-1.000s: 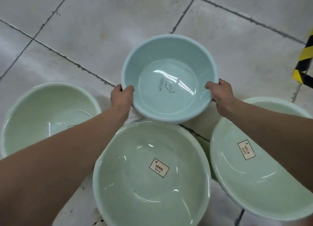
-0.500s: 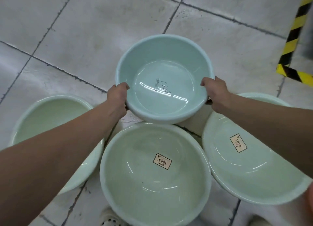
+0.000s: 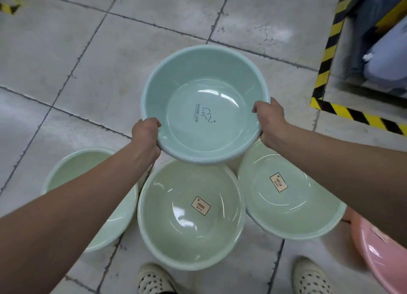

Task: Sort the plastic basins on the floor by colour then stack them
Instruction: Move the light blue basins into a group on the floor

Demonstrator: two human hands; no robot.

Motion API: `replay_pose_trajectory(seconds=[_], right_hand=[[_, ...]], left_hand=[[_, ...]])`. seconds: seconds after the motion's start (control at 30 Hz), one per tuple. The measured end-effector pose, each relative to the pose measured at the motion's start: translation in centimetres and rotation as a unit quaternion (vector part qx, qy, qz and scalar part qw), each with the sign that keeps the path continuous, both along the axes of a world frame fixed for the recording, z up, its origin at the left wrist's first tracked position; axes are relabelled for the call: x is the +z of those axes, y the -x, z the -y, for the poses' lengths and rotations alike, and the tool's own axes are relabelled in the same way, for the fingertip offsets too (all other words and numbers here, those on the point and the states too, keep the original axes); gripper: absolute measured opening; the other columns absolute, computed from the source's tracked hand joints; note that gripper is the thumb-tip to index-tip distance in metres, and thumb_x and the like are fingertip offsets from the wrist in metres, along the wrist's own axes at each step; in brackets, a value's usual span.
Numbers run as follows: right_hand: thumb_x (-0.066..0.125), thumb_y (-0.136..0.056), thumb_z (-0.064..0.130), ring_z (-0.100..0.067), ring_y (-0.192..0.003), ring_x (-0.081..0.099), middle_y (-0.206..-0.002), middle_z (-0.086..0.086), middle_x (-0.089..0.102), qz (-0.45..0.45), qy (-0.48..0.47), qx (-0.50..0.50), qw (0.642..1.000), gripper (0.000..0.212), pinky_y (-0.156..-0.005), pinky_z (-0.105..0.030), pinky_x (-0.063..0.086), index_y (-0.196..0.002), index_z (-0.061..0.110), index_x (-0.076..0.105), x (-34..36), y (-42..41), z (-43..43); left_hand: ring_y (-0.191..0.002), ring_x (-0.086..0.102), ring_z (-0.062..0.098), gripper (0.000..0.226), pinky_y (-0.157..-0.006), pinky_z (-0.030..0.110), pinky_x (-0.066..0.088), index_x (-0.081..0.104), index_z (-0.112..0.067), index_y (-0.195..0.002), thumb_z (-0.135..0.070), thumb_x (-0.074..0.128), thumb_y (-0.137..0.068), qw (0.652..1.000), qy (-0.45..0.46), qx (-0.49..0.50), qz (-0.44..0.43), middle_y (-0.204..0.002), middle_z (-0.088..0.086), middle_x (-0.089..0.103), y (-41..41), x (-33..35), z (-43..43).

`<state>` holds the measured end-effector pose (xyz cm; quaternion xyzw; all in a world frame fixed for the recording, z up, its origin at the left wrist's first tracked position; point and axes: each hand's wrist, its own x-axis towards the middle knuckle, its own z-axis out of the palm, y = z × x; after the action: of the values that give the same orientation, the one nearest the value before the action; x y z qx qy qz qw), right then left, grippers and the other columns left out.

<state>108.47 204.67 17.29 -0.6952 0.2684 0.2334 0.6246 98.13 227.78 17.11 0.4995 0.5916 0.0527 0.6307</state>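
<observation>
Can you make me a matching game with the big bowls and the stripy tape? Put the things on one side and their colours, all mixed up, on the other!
Things
1. held basin, gripped by the left hand and right hand
2. middle basin, on the floor
3. corner basin, bottom right
4. floor tape

Colours
A. pink
B. pale green
C. yellow and black
D. blue-green

Pairs: 1-D, 2-B, 3-A, 4-C

Bright overhead light, glossy glare, warped edges.
</observation>
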Motion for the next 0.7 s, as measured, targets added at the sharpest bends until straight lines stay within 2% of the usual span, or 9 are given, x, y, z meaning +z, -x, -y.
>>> replay_pose_trajectory(seconds=[0.07,0.13,0.3,0.37,0.5,0.6,0.7], right_hand=[[0.044,-0.083,0.003,-0.015,-0.066,0.056,-0.081,0.006,0.061,0.021,0.007,-0.002,1.000,0.032,-0.052,-0.020,0.044,-0.098,0.027,0.058,1.9,0.6,1.2],[0.046,-0.082,0.002,-0.015,-0.068,0.056,-0.082,0.005,0.061,0.031,0.015,0.000,0.999,0.030,-0.054,-0.022,0.044,-0.094,0.026,0.058,3.8,1.2,3.0],[0.047,-0.079,-0.006,-0.019,-0.076,0.058,-0.089,0.000,0.063,-0.003,0.008,-0.039,0.999,0.037,-0.064,-0.027,0.047,-0.105,0.018,0.058,9.4,3.5,10.4],[0.049,-0.079,-0.007,-0.018,-0.077,0.059,-0.090,0.000,0.064,-0.008,0.012,-0.055,0.998,0.036,-0.065,-0.028,0.047,-0.103,0.019,0.058,11.9,5.0,14.5],[0.054,-0.072,-0.003,-0.021,-0.077,0.065,-0.092,-0.003,0.068,0.000,0.032,-0.097,0.995,0.035,-0.063,-0.029,0.055,-0.097,0.021,0.060,17.3,8.5,24.3],[0.048,-0.079,-0.010,-0.015,-0.069,0.063,-0.084,0.001,0.067,-0.001,0.032,-0.153,0.988,0.036,-0.047,-0.018,0.048,-0.094,0.018,0.062,21.9,11.6,33.0],[0.047,-0.080,-0.011,-0.014,-0.075,0.064,-0.086,0.005,0.069,-0.016,0.038,-0.209,0.977,0.041,-0.048,-0.018,0.049,-0.106,0.016,0.064,25.8,15.1,41.7]], left_hand=[[-0.066,0.054,0.024,0.020,-0.061,0.029,0.049,0.056,-0.014,-0.082,0.004,0.049,-0.082,0.999,-0.027,-0.018,0.009,-0.077,0.005,0.058,-0.1,1.9,1.1],[-0.063,0.049,0.023,0.020,-0.058,0.027,0.043,0.051,-0.014,-0.074,0.004,0.049,-0.082,0.997,-0.053,-0.049,0.013,-0.071,0.005,0.054,-0.2,4.2,2.1],[-0.063,0.046,0.023,0.013,-0.054,0.026,0.038,0.049,-0.012,-0.074,-0.001,0.051,-0.078,0.983,-0.096,-0.158,0.007,-0.070,0.005,0.049,-1.1,11.0,6.8],[-0.060,0.047,0.023,0.011,-0.051,0.025,0.038,0.051,-0.010,-0.077,0.000,0.051,-0.078,0.974,-0.101,-0.204,0.008,-0.069,0.005,0.050,-1.7,13.8,10.3],[-0.060,0.052,0.022,0.013,-0.054,0.027,0.043,0.059,-0.011,-0.078,0.001,0.051,-0.077,0.961,-0.077,-0.265,0.024,-0.070,0.004,0.057,-1.8,18.8,19.8],[-0.063,0.053,0.024,0.017,-0.059,0.031,0.043,0.060,-0.012,-0.075,0.003,0.053,-0.075,0.961,-0.022,-0.275,0.020,-0.072,0.005,0.059,-1.0,22.2,28.8],[-0.065,0.052,0.025,0.019,-0.060,0.032,0.041,0.062,-0.012,-0.076,0.003,0.053,-0.071,0.951,0.007,-0.308,0.011,-0.072,0.006,0.059,0.2,25.4,37.8]])
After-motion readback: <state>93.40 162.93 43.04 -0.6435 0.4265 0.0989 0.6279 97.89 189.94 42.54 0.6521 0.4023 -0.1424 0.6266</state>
